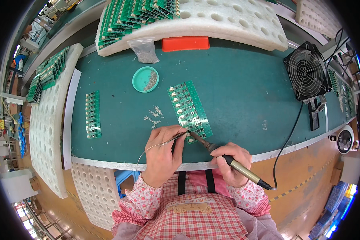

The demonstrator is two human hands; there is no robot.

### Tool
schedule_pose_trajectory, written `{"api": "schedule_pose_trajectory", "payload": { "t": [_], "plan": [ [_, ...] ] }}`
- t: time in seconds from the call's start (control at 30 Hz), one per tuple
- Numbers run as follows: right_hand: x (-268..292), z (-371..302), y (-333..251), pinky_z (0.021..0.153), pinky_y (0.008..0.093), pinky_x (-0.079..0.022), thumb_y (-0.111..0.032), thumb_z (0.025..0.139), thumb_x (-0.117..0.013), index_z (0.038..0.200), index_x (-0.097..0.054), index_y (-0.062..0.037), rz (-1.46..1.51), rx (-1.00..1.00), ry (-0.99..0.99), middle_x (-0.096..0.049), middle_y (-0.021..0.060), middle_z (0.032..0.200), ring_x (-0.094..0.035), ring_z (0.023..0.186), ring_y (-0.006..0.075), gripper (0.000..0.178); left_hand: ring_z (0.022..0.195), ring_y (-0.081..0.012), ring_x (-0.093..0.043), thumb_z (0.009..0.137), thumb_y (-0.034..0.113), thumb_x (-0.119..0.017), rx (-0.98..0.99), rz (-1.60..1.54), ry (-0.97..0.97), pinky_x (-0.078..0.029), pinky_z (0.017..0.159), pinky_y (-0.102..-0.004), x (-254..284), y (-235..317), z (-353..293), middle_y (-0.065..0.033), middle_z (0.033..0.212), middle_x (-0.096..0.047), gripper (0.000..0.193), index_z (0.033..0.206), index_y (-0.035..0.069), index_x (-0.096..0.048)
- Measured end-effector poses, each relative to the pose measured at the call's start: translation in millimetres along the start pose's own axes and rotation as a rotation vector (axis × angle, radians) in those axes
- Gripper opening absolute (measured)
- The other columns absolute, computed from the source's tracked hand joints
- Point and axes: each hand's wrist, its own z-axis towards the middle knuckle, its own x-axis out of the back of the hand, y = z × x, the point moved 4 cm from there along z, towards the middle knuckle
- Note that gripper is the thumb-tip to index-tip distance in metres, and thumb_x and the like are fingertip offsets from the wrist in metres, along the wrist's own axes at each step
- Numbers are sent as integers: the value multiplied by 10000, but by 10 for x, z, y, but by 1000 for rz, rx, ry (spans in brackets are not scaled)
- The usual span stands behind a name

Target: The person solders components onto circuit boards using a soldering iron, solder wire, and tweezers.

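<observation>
My right hand (234,162) grips a soldering iron (244,170) with a gold-coloured handle, its tip pointing up and to the left. The tip meets the lower left part of a green circuit board panel (190,105) that lies in front of me. My left hand (164,151) is closed around dark tweezers (177,137), whose points reach the same spot as the iron's tip. A thin silvery solder wire (151,147) also runs through the left fingers and curves down past the hand. Left of it lie scattered small metal parts (153,117).
A round green dish (134,80) holds small parts, beside a clear plastic bag (144,51) and a red tray (185,44). A narrower board strip (93,114) lies left. White foam racks (228,24) with boards stand behind; a black fan (307,71) stands right, the iron's cord (286,150) below.
</observation>
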Motion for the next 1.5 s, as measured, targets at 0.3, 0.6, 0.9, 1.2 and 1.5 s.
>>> {"api": "schedule_pose_trajectory", "payload": {
  "t": [0.3,0.6,0.9,1.2,1.5],
  "plan": [
    [-8,-71,1,528,321,-493,-23,840,-696,970,-667,-12,-33,55,34,-682,99,725,-613,560,210,134,859,-292,-652,810,-62,-705,2,-2,10,-500,747,-370,1,13,4,-109,976,-688,182,965,11,-644],
    [58,-124,15,539,303,-496,-72,912,-637,959,-647,-10,26,48,224,-668,71,661,-618,554,180,78,852,-295,-648,810,-66,-702,-4,-1,13,-503,747,-367,3,22,4,-114,968,-685,193,977,13,-643],
    [44,-141,26,551,304,-493,-115,933,-621,966,-646,1,13,83,272,-672,82,679,-630,564,178,124,873,-291,-657,780,-61,-735,50,16,97,-501,779,-370,199,-50,-46,-96,983,-703,208,956,16,-654],
    [40,-203,81,550,304,-484,-137,943,-588,968,-639,21,29,115,351,-664,80,656,-632,547,171,167,875,-244,-633,883,-4,-677,106,159,154,-492,797,-322,350,-234,-47,-84,968,-679,121,997,36,-677],
    [26,-211,86,558,316,-490,-171,958,-573,972,-637,10,11,103,372,-648,67,624,-622,530,174,192,892,-262,-622,873,0,-686,147,199,171,-486,805,-338,359,-291,-29,-92,963,-676,119,986,39,-684]
  ]
}}
